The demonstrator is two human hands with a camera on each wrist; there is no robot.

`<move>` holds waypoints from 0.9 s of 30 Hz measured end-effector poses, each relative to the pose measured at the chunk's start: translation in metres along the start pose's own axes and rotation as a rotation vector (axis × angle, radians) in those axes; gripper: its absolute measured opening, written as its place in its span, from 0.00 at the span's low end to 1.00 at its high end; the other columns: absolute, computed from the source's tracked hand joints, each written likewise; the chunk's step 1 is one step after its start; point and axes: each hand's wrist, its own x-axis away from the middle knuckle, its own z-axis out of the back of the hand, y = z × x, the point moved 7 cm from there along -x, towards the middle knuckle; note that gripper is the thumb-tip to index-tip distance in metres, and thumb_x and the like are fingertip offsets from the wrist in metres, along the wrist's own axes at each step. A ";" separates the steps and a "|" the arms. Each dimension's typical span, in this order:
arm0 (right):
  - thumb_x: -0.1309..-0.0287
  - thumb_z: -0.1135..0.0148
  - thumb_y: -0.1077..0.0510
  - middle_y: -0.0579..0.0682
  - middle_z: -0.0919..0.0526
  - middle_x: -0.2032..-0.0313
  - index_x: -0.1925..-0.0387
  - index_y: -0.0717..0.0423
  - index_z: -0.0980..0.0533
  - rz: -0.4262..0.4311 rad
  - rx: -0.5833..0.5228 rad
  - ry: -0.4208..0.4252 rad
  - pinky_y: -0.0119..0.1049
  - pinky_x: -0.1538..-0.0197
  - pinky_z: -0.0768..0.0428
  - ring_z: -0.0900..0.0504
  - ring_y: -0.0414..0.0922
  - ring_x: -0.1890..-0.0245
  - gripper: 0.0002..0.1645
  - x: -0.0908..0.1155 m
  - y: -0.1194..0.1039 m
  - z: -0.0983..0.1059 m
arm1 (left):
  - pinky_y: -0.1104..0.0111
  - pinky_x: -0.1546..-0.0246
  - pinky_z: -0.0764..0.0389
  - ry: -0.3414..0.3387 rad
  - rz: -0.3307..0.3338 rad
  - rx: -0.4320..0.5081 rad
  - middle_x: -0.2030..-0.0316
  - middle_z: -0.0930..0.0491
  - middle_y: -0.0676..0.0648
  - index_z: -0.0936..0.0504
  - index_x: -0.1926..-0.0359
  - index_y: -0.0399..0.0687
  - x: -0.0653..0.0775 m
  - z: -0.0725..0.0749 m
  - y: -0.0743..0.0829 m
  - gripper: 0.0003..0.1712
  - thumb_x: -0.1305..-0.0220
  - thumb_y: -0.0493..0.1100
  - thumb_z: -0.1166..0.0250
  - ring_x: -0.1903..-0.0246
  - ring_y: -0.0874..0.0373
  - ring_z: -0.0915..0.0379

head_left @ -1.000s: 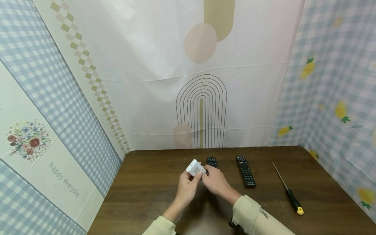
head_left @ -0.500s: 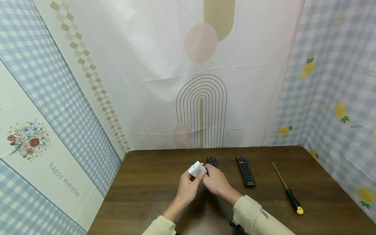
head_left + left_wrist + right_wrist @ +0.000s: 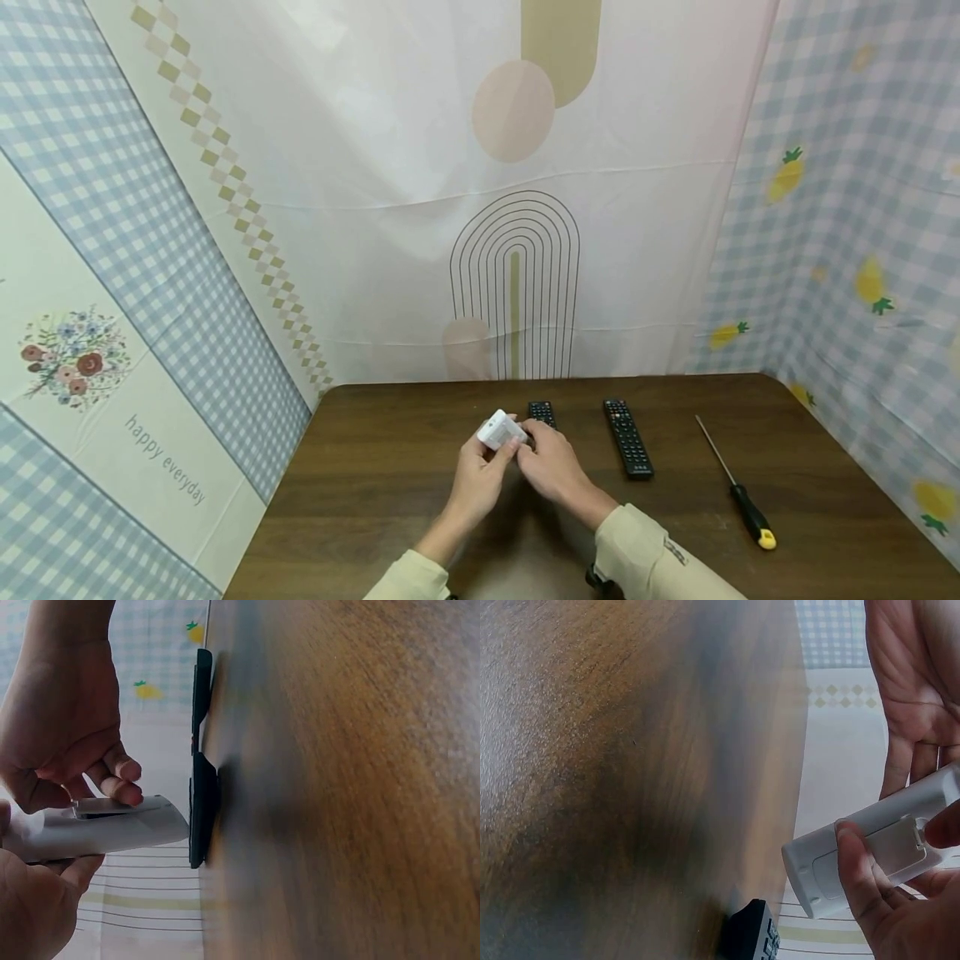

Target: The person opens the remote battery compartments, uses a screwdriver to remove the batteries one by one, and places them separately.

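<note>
A white remote control point(image 3: 498, 426) is held up over the table, its back showing in the right wrist view. My left hand point(image 3: 474, 483) grips one end of it, fingers around the casing. My right hand point(image 3: 557, 468) has its curled fingers on the battery cover point(image 3: 894, 846). Seen from the left wrist, that cover point(image 3: 112, 804) sits at a slight angle to the casing, with a dark gap beneath. The inside of the battery compartment is hidden.
Just behind my right hand lies a black remote point(image 3: 541, 412), partly hidden by it. A longer black remote point(image 3: 628, 439) lies to its right. Farther right is a screwdriver point(image 3: 742, 500) with a black and yellow handle. A patterned cloth wall point(image 3: 375, 283) borders the brown table point(image 3: 360, 483).
The white remote has shifted and tilted slightly in my hands. Both hands keep nearly the same place, and the things on the table have not moved.
</note>
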 end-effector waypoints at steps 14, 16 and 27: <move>0.37 0.41 0.60 0.52 0.11 0.51 0.46 0.54 0.17 0.008 -0.040 0.050 0.44 0.51 0.17 0.17 0.45 0.56 0.19 0.004 -0.002 0.004 | 0.77 0.47 0.17 0.038 0.021 0.042 0.42 0.15 0.28 0.20 0.35 0.37 -0.003 0.008 -0.002 0.19 0.23 0.37 0.36 0.49 0.68 0.17; 0.38 0.40 0.61 0.51 0.11 0.53 0.47 0.54 0.17 0.012 -0.054 0.055 0.42 0.54 0.18 0.18 0.44 0.58 0.18 0.005 -0.002 0.004 | 0.77 0.46 0.17 0.052 0.021 0.050 0.42 0.15 0.29 0.20 0.35 0.37 -0.004 0.011 -0.002 0.19 0.23 0.37 0.36 0.49 0.68 0.16; 0.44 0.41 0.67 0.48 0.17 0.62 0.61 0.54 0.19 0.064 -0.135 0.120 0.28 0.67 0.22 0.21 0.34 0.71 0.10 0.010 0.001 0.007 | 0.76 0.46 0.16 0.166 0.048 0.103 0.43 0.14 0.30 0.20 0.36 0.36 -0.007 0.026 -0.008 0.18 0.22 0.37 0.37 0.48 0.63 0.15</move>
